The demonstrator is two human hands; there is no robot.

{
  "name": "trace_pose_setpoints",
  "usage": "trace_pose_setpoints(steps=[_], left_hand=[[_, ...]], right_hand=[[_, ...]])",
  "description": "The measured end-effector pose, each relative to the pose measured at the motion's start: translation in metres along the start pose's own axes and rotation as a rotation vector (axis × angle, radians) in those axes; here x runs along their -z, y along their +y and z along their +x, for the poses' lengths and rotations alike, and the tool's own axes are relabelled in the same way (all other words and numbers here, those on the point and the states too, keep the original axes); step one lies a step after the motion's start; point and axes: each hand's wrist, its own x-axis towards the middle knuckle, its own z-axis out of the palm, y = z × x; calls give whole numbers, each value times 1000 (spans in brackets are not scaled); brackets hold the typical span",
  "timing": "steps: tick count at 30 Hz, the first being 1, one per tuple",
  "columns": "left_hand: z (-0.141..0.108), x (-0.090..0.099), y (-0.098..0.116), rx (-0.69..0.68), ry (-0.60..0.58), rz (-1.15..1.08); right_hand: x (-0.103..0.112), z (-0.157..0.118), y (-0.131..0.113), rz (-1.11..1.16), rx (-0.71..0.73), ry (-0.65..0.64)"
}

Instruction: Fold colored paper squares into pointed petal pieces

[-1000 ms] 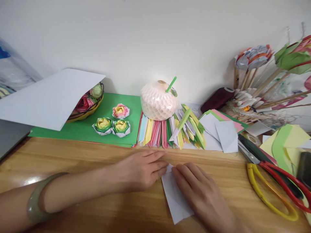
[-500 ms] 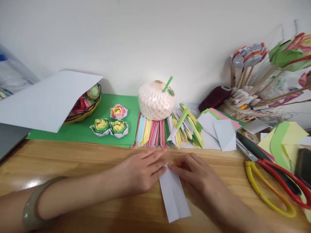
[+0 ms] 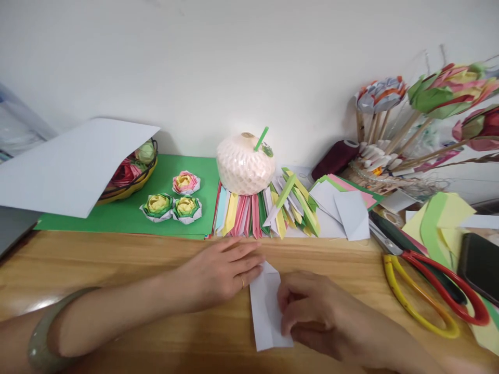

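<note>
A narrow strip of white paper [image 3: 265,306] lies on the wooden table in front of me, creased lengthwise and with its top right corner folded in. My left hand [image 3: 224,270] lies flat at its top left, fingers stretched out, fingertips on the paper's edge. A ring is on one finger and a pale bangle [image 3: 49,330] on the forearm. My right hand [image 3: 312,314] is closed over the paper's right edge, its fingers curled and touching the strip. The fingertips' exact hold is partly hidden.
Behind the hands lie folded coloured paper strips [image 3: 249,213] and a wrapped coconut [image 3: 245,163] with a green straw. Paper flowers [image 3: 187,208] sit on green card [image 3: 117,223] to the left. Scissors [image 3: 432,275], a phone [image 3: 479,265] and loose paper [image 3: 353,213] are at right.
My right hand has moved from the paper's top end down along its right edge, its fingers curling more. The top right corner now shows folded. My left hand stays at the top left.
</note>
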Motion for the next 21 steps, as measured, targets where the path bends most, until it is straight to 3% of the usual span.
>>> trace_pose_setpoints(steps=[2, 6, 8, 21], left_hand=[[2, 4, 2, 12, 31, 17], [6, 8, 12, -19, 239, -72], [6, 6, 17, -38, 286, -119], [5, 11, 24, -93, 133, -65]], right_hand=[[-5, 2, 1, -29, 25, 43], [-10, 5, 3, -159, 16, 179], [-10, 7, 2, -212, 14, 212], [-18, 9, 10, -91, -40, 252]])
